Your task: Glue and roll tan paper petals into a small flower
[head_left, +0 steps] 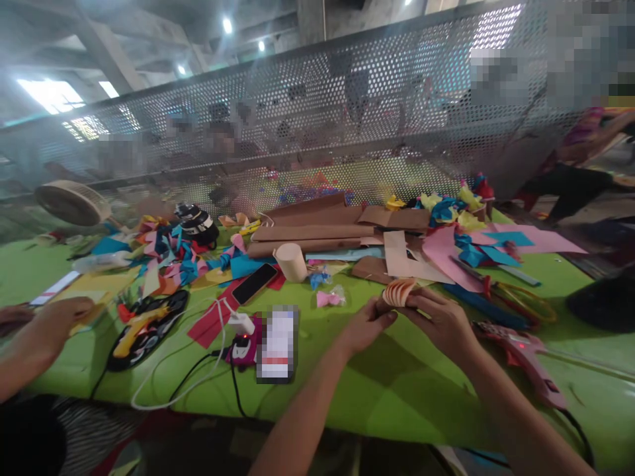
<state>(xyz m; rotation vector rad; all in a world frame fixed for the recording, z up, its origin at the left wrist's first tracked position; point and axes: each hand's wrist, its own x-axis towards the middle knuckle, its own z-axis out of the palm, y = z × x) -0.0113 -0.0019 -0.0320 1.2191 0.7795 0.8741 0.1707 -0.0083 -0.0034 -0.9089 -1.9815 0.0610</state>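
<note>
My left hand [366, 325] and my right hand [442, 318] meet above the green table [377, 390]. Between them is a small peach and reddish-brown pleated paper piece [398, 292], its ridges curving like a fan. The fingers of my left hand close on its lower left side, while those of my right hand grip its right edge. To the right of my right hand lies a pink hot glue gun [533, 360] with a lit red light. Left of my hands sits a small pink paper piece [328, 299] with clear plastic film on it.
A phone [276, 344] and a purple power adapter [245, 347] with cables lie left of my forearm. A tape roll [290, 262], brown cardboard [312, 233] and pink paper [446, 254] are behind. A co-worker's hand [69, 314] is near a yellow glue gun [143, 328].
</note>
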